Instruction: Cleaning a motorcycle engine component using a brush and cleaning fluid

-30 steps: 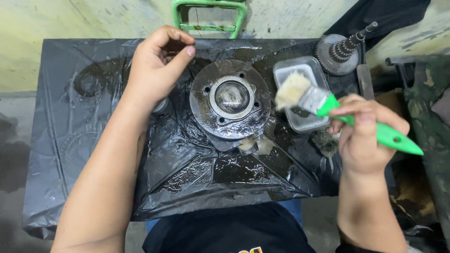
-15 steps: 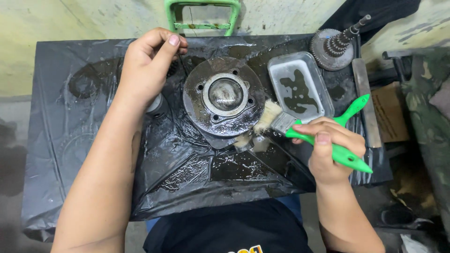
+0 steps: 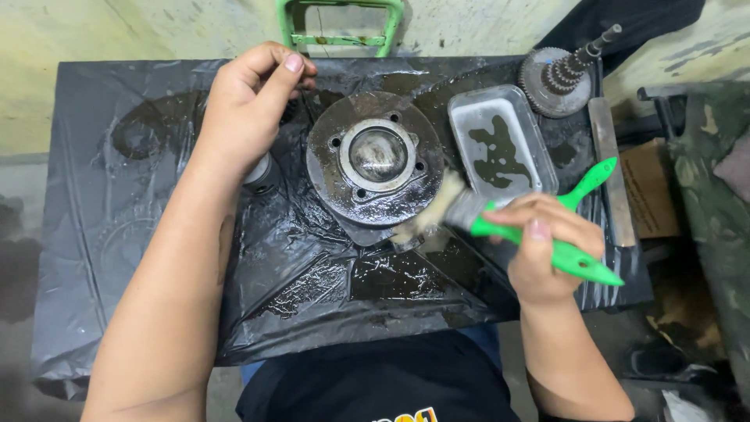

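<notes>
A round, oily metal cylinder part [image 3: 375,160] is being kept near the middle of a table covered with black plastic sheeting [image 3: 117,258], slightly toward the far edge. The bristles of a green-handled paintbrush [image 3: 500,223] are being pressed against the part's near right rim. The brush is being gripped by the right hand [image 3: 547,254], with the fingers curled tight around the handle and the thumb laid on top. The left hand [image 3: 246,109] is being rested just left of the part, its fingers bent and pressed together over something small that cannot be made out.

Little open room is being left on the right: a shallow metal tray [image 3: 504,144] holding dark liquid is lying just beside the part, and a gear shaft [image 3: 558,74] and a flat metal bar [image 3: 613,168] are crowding the far right edge. Wide bare sheeting is being left at the left side and along the near edge. A green metal frame [image 3: 340,19] is standing behind the far edge.

Compared with half a second earlier, the brush is being held closer to the part, its bristles now touching the rim, and the right hand is being kept lower and further right.
</notes>
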